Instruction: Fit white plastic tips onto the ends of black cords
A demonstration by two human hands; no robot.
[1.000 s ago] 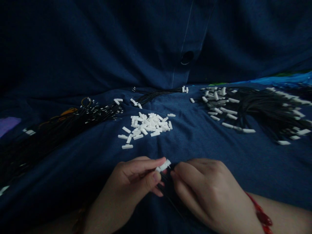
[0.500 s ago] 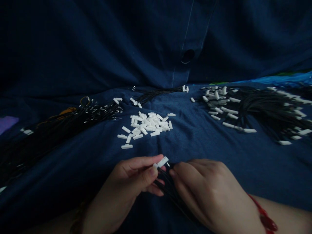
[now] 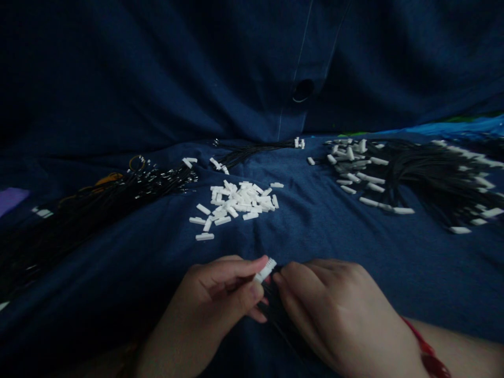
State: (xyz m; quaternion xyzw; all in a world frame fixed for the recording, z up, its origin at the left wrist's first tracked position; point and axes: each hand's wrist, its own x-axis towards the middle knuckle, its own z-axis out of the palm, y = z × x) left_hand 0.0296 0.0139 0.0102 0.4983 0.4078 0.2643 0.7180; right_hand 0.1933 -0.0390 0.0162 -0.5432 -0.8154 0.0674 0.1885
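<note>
Between thumb and index finger, my left hand [image 3: 220, 299] pinches a small white connector housing [image 3: 266, 270], tilted with its slotted end up and to the right. Black wires [image 3: 277, 310] hang below it and run between the two hands. Close against the housing's right end, my right hand [image 3: 334, 304] is closed, its thumb and forefinger pressed together on a black wire; the wire's tip is hidden. Beyond the hands lies a loose pile of white connector housings [image 3: 244, 199] on dark blue cloth [image 3: 311, 231].
At left is a heap of black wires with shiny metal tips [image 3: 157, 178]. A bundle of black wires with white connectors [image 3: 417, 168] lies at right. A smaller wire bundle [image 3: 255, 149] is at the back. A purple piece [image 3: 11, 200] sits at the left edge.
My left hand has shifted slightly right with the housing, closer to my right fingers. The metal tip seen before between housing and right fingers no longer shows.
</note>
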